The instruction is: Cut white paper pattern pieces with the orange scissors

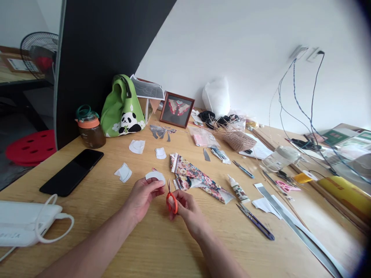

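Pinching a curved white piece (155, 176) between thumb and fingers, the left hand (145, 197) sits beside the right hand (186, 208), curled closed around orange-handled scissors (167, 199); both hands are over the counter (162, 249), well in from its left edge, near which a black phone (72, 172) lies.

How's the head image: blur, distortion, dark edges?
Head view: fairly sharp around the orange scissors and floral fabric; head view, right side: yellow roll and wall sockets look smeared; head view, right corners: darkened; head view, left: white power bank cut off by the frame.
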`<state>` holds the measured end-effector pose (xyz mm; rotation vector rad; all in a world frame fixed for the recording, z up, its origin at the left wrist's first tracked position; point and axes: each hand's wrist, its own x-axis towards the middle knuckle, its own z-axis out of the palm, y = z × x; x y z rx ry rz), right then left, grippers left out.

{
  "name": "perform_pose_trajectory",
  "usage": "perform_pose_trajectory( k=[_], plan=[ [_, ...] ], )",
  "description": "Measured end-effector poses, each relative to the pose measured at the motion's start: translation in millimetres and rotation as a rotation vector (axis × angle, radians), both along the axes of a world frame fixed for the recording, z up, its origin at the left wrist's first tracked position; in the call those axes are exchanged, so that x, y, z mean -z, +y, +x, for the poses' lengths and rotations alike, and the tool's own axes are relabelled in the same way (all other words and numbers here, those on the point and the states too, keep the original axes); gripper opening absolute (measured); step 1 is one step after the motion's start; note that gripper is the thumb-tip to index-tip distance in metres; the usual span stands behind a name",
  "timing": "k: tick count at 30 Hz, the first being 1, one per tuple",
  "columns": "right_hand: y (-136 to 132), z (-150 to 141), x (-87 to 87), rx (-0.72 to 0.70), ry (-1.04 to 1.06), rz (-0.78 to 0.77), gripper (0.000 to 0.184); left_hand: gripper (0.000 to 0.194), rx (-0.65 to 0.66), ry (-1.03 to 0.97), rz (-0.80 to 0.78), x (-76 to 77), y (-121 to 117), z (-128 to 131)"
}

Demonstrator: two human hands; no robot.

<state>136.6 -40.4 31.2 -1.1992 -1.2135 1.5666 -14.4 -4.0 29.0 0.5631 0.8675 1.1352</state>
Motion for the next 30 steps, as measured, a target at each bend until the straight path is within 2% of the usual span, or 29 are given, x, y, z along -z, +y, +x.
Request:
perform_pose_trajectory(
  k=[5, 20, 30],
  plan=[
    [-0.9, -4.4, -0.2, -0.055, 0.009, -0.002, 0.048, 0.013, 0.020, 0.010, 0.032, -1.4, -0.9, -0.4],
    [-1.5, -6.8, 14.2, -0.039, 0.043, -0.012, 0.044, 0.017, -0.010, 0.036, 0.015, -5.0, -4.8, 2.0],
    [-1.6, -6.4, 12.0, -0.030, 0.025, -0.010, 0.045, 0.017, 0.003, 0.100, 0.019, -4.8, -4.2, 1.4]
  ],
)
